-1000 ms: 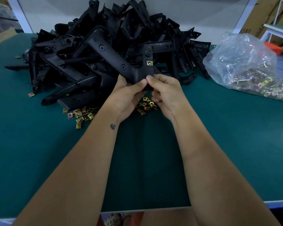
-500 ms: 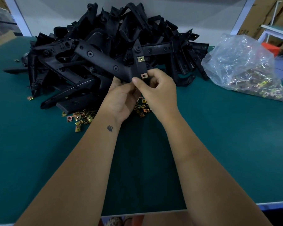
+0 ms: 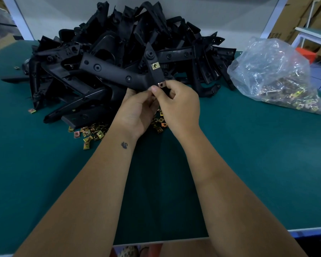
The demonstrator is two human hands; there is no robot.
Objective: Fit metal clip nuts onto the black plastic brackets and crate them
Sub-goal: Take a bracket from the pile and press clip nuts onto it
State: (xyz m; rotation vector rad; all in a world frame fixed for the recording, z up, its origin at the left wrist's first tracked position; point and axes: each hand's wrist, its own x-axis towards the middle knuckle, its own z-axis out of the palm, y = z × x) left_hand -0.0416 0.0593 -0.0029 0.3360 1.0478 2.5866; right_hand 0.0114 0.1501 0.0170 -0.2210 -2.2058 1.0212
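Note:
Both hands hold one black plastic bracket (image 3: pixel 117 75) up in front of a big heap of black brackets (image 3: pixel 130 39). My left hand (image 3: pixel 135 112) grips the bracket's lower end from below. My right hand (image 3: pixel 176 106) pinches a copper-coloured clip nut (image 3: pixel 161 84) at the bracket's near tip. A second, brass-coloured clip nut (image 3: pixel 155 66) sits fitted higher on the same arm. Loose clip nuts (image 3: pixel 91 132) lie scattered on the green table under and beside my hands.
A clear plastic bag of clip nuts (image 3: pixel 278 76) lies at the right on the green table (image 3: pixel 248 164). Single stray nuts (image 3: pixel 32 110) lie left of the heap. Cardboard boxes and a white frame stand beyond the table at the back right. No crate is in view.
The bracket has been lifted and tilted so its long arm points left. A second clip nut now shows at its near tip, under my right thumb and fingers.

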